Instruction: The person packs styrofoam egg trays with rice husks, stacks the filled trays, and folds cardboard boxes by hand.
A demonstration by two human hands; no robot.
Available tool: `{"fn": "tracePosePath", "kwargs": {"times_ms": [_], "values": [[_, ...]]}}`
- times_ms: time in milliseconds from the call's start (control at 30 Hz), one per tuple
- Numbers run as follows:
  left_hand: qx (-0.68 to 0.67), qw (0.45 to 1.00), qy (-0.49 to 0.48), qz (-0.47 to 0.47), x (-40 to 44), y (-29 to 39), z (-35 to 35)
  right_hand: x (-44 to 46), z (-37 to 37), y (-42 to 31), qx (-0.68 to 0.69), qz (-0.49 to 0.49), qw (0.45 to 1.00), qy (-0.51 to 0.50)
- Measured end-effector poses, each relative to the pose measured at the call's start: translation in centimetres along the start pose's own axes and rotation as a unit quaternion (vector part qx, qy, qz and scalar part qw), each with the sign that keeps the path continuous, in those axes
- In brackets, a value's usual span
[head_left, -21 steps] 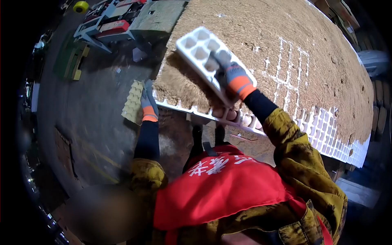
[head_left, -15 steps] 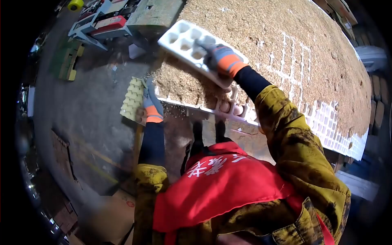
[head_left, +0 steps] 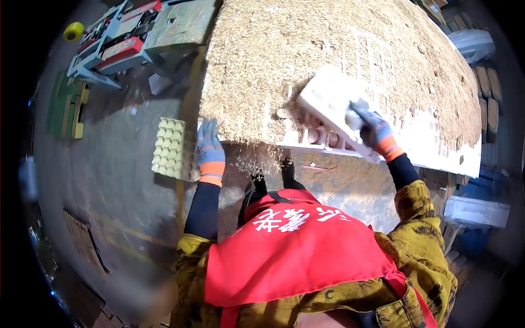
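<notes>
My right hand [head_left: 373, 131], in a grey and orange glove, grips a white foam tray [head_left: 324, 104] with cup-like hollows, tilted low over a husk-covered table [head_left: 257, 76]. Beside the tray, round brownish egg-like things [head_left: 313, 135] sit in white compartments along the near edge. My left hand [head_left: 209, 150], gloved alike, lies at the table's near left corner with fingers stretched out. Just left of it is a pale yellow egg carton [head_left: 168, 146], its right side partly behind the hand. Loose husk [head_left: 257, 158] spills off the front edge.
A blue-grey frame with red parts [head_left: 117, 52] stands at the back left, near a green and yellow stand [head_left: 68, 106]. Stacked brown blocks [head_left: 486, 87] and a plastic-wrapped white bundle [head_left: 476, 211] are on the right. A red apron [head_left: 295, 251] covers my front.
The right hand has carried the foam tray rightward and towards me across the husk. More husk falls from the edge. The left hand stays by the egg carton, and the view has shifted.
</notes>
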State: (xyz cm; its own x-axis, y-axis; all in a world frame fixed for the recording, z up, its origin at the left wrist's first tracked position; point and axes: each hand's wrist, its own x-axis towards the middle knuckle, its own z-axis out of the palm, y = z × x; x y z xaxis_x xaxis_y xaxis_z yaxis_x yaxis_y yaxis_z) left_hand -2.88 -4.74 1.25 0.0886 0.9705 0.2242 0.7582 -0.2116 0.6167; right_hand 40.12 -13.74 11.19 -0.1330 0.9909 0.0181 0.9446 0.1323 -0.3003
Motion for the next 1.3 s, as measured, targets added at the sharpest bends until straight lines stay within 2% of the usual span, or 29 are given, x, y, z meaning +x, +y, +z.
{"fn": "tracePosePath", "kwargs": {"times_ms": [67,133,167,200,233,267,333,367,400,433,467,533,600,633,700,733,800,833,867,900,933,967,1000,1033,1067,1100,1133,1200,1300], "values": [[0.001,0.999,-0.026,0.04,0.6,-0.8,0.1,-3.7,-1.6,1.2,0.039,0.155,0.985,0.065],[-0.034,0.999,0.012,0.033,0.3,-1.0,0.5,-6.6,-0.7,1.8,0.122,0.221,0.959,0.13],[-0.081,0.997,0.008,0.011,0.6,-0.4,0.7,-7.8,0.3,3.2,0.079,0.293,0.95,0.073],[-0.421,0.888,0.032,-0.181,0.7,0.0,2.7,-9.0,1.2,4.7,0.032,0.357,0.934,0.006],[-0.438,0.885,0.012,-0.154,0.7,1.2,3.5,-10.9,3.7,6.6,-0.027,0.257,0.966,0.028],[-0.447,0.884,0.0,-0.133,0.5,2.3,4.0,-9.4,2.0,3.8,0.044,0.238,0.968,0.063],[-0.227,0.968,-0.093,-0.047,0.8,5.6,4.4,-7.7,0.1,2.5,0.079,0.278,0.956,0.056],[-0.216,0.97,-0.116,0.012,0.5,6.8,5.4,-7.7,0.5,3.2,0.109,0.287,0.949,0.068],[-0.207,0.963,-0.175,-0.001,0.9,8.0,6.6,-7.7,1.2,3.8,0.144,0.296,0.941,0.076],[-0.013,0.987,-0.131,0.09,0.9,11.1,6.8,-7.9,1.4,4.8,0.164,0.246,0.948,0.117],[0.054,0.985,-0.123,0.111,1.5,14.0,7.4,-7.5,0.4,5.2,0.21,0.268,0.937,0.073],[0.158,0.966,-0.197,0.059,2.0,15.4,9.9,-7.9,-0.8,6.8,0.265,0.185,0.941,0.102],[0.166,0.966,-0.199,-0.007,3.5,16.2,10.4,-8.3,-2.6,9.4,0.291,0.168,0.937,0.101],[0.131,0.984,-0.112,0.039,3.7,16.5,10.4,-8.8,-4.2,10.5,0.314,0.173,0.929,0.091],[0.049,0.991,-0.112,-0.05,4.4,18.8,10.3,-9.3,-5.9,14.1,0.308,0.139,0.937,0.091],[-0.019,0.99,-0.098,-0.104,4.4,20.5,10.4,-9.5,-7.0,15.6,0.37,0.173,0.911,0.052],[-0.063,0.981,-0.112,-0.148,4.9,18.6,14.3,-9.8,-8.7,18.7,0.397,0.167,0.902,0.013],[0.05,0.986,-0.112,-0.113,5.0,20.4,15.6,-10.2,-8.7,20.8,0.344,0.094,0.933,0.048],[0.073,0.987,-0.088,-0.109,4.7,20.1,17.0,-10.8,-8.4,22.7,0.372,0.077,0.923,0.066],[0.081,0.99,-0.066,-0.094,4.7,20.0,19.2,-11.6,-8.7,24.2,0.358,0.161,0.92,-0.007],[0.02,0.992,-0.054,-0.114,5.2,24.8,18.5,-12.0,-8.6,25.5,0.304,0.084,0.946,0.072],[0.022,0.992,-0.047,-0.113,5.8,20.6,20.2,-12.5,-10.7,26.5,0.273,0.077,0.958,0.053],[0.059,0.989,-0.049,-0.125,6.2,20.8,20.0,-12.7,-12.6,28.3,0.252,0.104,0.962,0.002],[0.074,0.988,-0.045,-0.132,6.6,18.6,20.1,-13.5,-14.1,30.8,0.223,0.171,0.96,0.005],[-0.045,0.987,-0.003,-0.151,6.5,14.5,20.9,-14.0,-15.5,33.5,0.198,0.232,0.952,0.004],[-0.032,0.982,0.015,-0.183,6.5,14.8,20.2,-14.6,-15.2,38.0,0.157,0.174,0.96,0.155],[-0.016,0.975,0.035,-0.218,6.1,14.6,19.4,-14.9,-16.4,42.7,0.074,0.198,0.962,0.173],[-0.177,0.948,0.027,-0.264,4.6,7.9,18.3,-14.4,-20.7,51.2,0.002,0.348,0.922,0.169],[-0.198,0.928,0.105,-0.297,-1.6,10.1,15.0,-13.1,-25.2,66.7,-0.079,0.47,0.863,0.165]]}}
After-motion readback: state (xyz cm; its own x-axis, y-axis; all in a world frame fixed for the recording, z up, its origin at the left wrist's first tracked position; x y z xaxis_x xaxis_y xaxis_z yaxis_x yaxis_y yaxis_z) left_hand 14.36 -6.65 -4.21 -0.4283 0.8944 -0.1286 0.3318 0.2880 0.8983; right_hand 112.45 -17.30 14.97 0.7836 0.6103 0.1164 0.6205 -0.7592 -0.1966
